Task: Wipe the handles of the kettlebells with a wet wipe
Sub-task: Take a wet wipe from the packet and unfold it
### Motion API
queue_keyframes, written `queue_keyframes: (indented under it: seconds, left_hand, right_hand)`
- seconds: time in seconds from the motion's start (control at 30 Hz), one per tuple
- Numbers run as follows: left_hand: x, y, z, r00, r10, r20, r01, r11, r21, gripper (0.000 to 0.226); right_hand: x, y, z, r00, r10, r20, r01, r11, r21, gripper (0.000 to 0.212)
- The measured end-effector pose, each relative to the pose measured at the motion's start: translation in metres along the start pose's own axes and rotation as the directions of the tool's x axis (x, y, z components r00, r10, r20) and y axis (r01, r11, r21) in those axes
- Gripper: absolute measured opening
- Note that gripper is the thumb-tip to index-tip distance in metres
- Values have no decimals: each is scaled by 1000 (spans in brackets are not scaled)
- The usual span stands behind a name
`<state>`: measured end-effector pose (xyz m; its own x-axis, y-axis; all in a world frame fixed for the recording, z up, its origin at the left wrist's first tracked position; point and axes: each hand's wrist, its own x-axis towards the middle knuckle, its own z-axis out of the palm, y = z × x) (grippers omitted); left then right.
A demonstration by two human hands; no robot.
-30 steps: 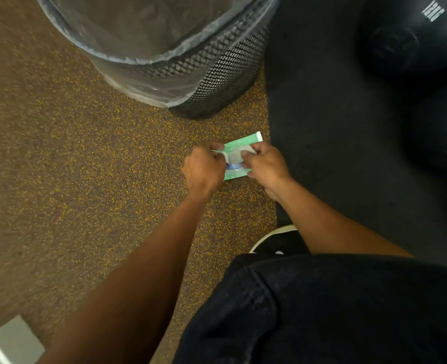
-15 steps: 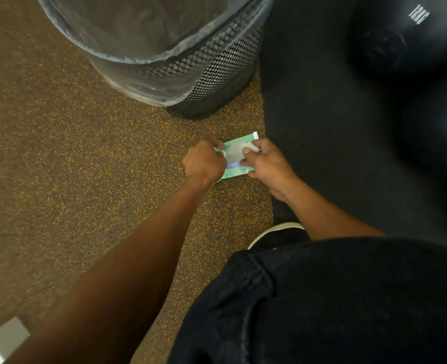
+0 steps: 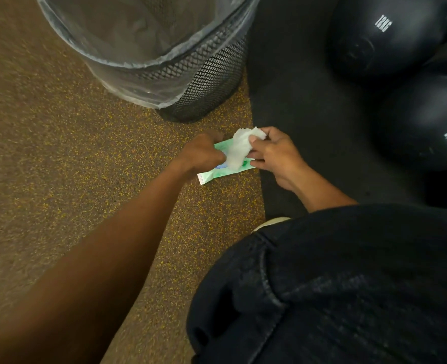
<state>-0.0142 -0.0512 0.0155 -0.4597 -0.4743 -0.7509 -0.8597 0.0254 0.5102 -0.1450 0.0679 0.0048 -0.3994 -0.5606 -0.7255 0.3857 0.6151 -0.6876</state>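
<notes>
A green wet wipe pack point(image 3: 218, 173) lies on the speckled brown floor, and my left hand point(image 3: 202, 153) presses it down at its left part. My right hand point(image 3: 273, 153) pinches a white wet wipe point(image 3: 239, 148) that stands partly out of the pack. Two black kettlebells sit on the dark mat to the right: one at the top point(image 3: 382, 35) and one lower point(image 3: 421, 122), both with white weight marks. Their handles are out of view.
A black mesh waste bin point(image 3: 204, 77) with a clear plastic liner stands just behind the pack. The dark rubber mat point(image 3: 295, 101) starts right of the pack. My knee in dark jeans point(image 3: 335, 285) fills the lower right.
The white wipe has come up out of the pack in my right hand. My left hand stays on the pack.
</notes>
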Motion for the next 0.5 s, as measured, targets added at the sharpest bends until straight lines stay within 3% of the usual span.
queue_keyframes:
  seconds: [0.07, 0.17, 0.4, 0.5]
  left_hand:
    - [-7, 15, -2, 994, 102, 32, -99, 990, -102, 61]
    - [-15, 46, -6, 985, 141, 96, -109, 954, -279, 56]
    - [-42, 139, -2, 940, 226, 256, -146, 943, -299, 22]
    - [-65, 191, 4, 910, 272, 313, -208, 953, -222, 12]
  right_hand:
    - [-7, -7, -5, 1000, 3, 6, -3, 999, 32, 17]
    - [-24, -21, -21, 1000, -5, -7, 6, 995, 102, 13]
    - [-86, -77, -92, 986, -119, -117, 139, 975, 176, 14]
    - [-122, -96, -126, 972, -182, -146, 208, 959, 191, 18]
